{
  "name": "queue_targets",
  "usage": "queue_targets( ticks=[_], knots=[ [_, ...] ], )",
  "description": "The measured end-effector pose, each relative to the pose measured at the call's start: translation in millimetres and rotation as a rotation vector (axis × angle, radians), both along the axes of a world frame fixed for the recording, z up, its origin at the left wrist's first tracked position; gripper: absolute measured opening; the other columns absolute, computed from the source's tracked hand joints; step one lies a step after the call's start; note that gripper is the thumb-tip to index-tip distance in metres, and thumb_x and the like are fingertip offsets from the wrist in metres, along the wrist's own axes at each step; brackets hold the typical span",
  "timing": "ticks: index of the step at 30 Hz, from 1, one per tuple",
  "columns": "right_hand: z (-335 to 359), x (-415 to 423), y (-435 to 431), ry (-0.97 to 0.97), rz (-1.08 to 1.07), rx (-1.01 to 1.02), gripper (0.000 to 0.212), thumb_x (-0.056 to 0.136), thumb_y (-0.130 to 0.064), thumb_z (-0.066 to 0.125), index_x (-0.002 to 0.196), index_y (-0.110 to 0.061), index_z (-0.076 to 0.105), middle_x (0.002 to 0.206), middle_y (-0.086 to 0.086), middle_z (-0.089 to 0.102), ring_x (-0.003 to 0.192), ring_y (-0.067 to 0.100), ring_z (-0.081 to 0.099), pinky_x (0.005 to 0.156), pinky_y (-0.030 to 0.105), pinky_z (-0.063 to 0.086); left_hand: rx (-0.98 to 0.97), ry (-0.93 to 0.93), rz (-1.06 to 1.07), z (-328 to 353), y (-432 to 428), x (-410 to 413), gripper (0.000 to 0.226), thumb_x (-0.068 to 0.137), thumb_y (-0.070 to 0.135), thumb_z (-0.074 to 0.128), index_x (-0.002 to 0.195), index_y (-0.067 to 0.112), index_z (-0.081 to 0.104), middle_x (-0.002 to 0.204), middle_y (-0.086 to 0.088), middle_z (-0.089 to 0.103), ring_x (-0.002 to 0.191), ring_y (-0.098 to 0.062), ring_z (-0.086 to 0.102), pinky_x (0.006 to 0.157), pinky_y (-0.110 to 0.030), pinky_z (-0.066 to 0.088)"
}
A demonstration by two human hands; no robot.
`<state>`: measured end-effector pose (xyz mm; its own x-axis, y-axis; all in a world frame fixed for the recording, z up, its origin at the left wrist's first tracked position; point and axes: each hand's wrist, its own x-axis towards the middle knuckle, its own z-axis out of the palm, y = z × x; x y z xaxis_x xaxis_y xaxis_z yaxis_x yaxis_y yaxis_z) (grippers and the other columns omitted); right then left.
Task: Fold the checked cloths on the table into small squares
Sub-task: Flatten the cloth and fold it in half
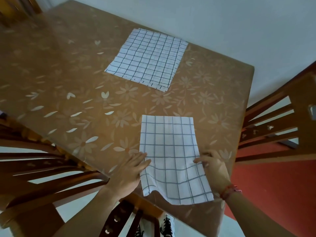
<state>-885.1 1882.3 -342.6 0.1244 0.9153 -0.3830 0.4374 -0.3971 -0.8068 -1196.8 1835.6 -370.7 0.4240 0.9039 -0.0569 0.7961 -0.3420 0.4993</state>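
A desk (68, 74) under a brown flowered cover filled most of the view, with wooden chairs (273, 120) at its sides. Toward the far side lay a stack of checked cloths (147, 59), spread flat, the edges of lower layers showing along its right and near sides. Nearer the person lay a folded cloth (169, 151), a long rectangle whose near end hung rumpled over the desk's edge. The left hand (131, 170) rested flat on the cloth's left edge, fingers (143, 159) stretched out and close together, pressing rather than gripping. The right hand (212, 166) sat at the right edge, its fingers curled onto the fabric; whether they pinched the cloth could not be told. A red band (229, 191) circled the right wrist.
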Motion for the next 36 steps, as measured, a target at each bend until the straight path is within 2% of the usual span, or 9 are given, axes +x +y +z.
queue_targets(
  ticks=[3, 7, 13, 15, 17, 21, 26, 30, 36],
  knots=[
    [2.3, 1.8, 5.1, 0.033, 0.052, -0.041, 0.051, 0.086, 0.014, 0.057, 0.071, -0.031, 0.075, 0.115, -0.014, 0.056, 0.106, 0.004, 0.054, 0.089, 0.004, 0.039, 0.07, 0.024, 0.071, -8.1, -1.4, -5.7, 0.056, 0.086, -0.002, 0.058, 0.138, 0.018, 0.053, 0.147, -0.003, 0.048, 0.141, -0.022, 0.036, 0.118, -0.039, 0.015],
    [6.3, 6.7, -0.7, -0.101, 0.175, 0.076, 0.035, 0.081, -0.007, 0.068, 0.075, -0.04, 0.076, 0.121, -0.011, 0.064, 0.115, 0.012, 0.056, 0.1, 0.038, 0.047, 0.136, -0.041, 0.118, -6.4, -2.9, -5.7, 0.058, 0.071, -0.016, 0.069, 0.122, 0.013, 0.066, 0.127, -0.003, 0.065, 0.124, -0.022, 0.056, 0.107, -0.049, 0.042],
    [-10.1, 7.8, 9.5, 0.015, 0.18, 0.017, 0.071, 0.086, 0.004, 0.054, 0.074, -0.065, 0.064, 0.098, -0.022, 0.065, 0.095, 0.008, 0.066, 0.085, 0.022, 0.053, 0.145, -0.112, 0.256, -0.3, 4.1, -4.0, 0.048, 0.066, -0.012, 0.078, 0.107, 0.013, 0.072, 0.107, 0.001, 0.071, 0.106, -0.018, 0.063, 0.092, -0.043, 0.054],
    [-2.5, 7.9, 10.8, -0.157, 0.227, 0.014, 0.059, 0.087, 0.002, 0.061, 0.067, -0.053, 0.067, 0.085, -0.024, 0.064, 0.083, -0.004, 0.062, 0.076, 0.003, 0.045, 0.107, -0.109, 0.301, 5.7, 7.1, -2.2, 0.052, 0.063, -0.012, 0.08, 0.107, 0.014, 0.073, 0.105, 0.003, 0.072, 0.103, -0.016, 0.062, 0.092, -0.037, 0.052],
    [-2.0, 10.5, 12.6, -0.237, 0.285, 0.006, 0.045, 0.085, 0.001, 0.065, 0.073, -0.043, 0.067, 0.08, -0.024, 0.063, 0.079, -0.007, 0.058, 0.073, 0.001, 0.042, 0.071, -0.097, 0.33, 9.2, 12.5, -0.5, 0.036, 0.075, -0.001, 0.077, 0.105, 0.018, 0.074, 0.101, 0.008, 0.072, 0.099, -0.011, 0.062, 0.09, -0.025, 0.047],
    [-2.3, 10.3, 18.3, -0.232, 0.295, 0.008, 0.014, 0.082, -0.018, 0.074, 0.071, -0.025, 0.074, 0.069, -0.01, 0.069, 0.07, 0.002, 0.063, 0.075, 0.028, 0.056, 0.071, -0.085, 0.389, 10.1, 22.9, 0.5, 0.017, 0.095, 0.029, 0.056, 0.095, 0.022, 0.071, 0.083, 0.012, 0.068, 0.077, -0.006, 0.061, 0.071, -0.019, 0.048],
    [-1.7, 2.0, 27.3, -0.372, 0.217, 0.065, 0.028, 0.081, -0.031, 0.074, 0.058, -0.022, 0.061, 0.056, -0.01, 0.061, 0.06, 0.003, 0.059, 0.053, 0.013, 0.038, 0.009, -0.099, 0.502, 9.0, 31.5, 2.2, 0.004, 0.089, 0.026, 0.069, 0.092, 0.023, 0.068, 0.077, 0.017, 0.065, 0.068, -0.002, 0.056, 0.064, -0.011, 0.042],
    [-12.2, 1.2, 34.9, -0.387, 0.165, 0.06, 0.042, 0.083, -0.036, 0.072, 0.055, -0.016, 0.048, 0.049, -0.006, 0.049, 0.05, 0.009, 0.048, 0.051, 0.027, 0.04, -0.024, -0.096, 0.567, 4.4, 36.9, 4.3, 0.014, 0.087, 0.036, 0.069, 0.098, 0.026, 0.068, 0.079, 0.02, 0.062, 0.077, -0.007, 0.057, 0.072, -0.023, 0.052],
    [-20.4, -4.9, 41.0, -0.435, 0.103, 0.014, 0.027, 0.085, -0.041, 0.067, 0.067, -0.021, 0.064, 0.062, -0.007, 0.066, 0.063, 0.009, 0.062, 0.061, 0.036, 0.055, -0.056, -0.067, 0.565, 1.5, 40.5, 7.7, 0.037, 0.084, 0.04, 0.07, 0.118, 0.033, 0.059, 0.083, 0.024, 0.061, 0.082, -0.004, 0.057, 0.094, -0.036, 0.045]
  ],
)
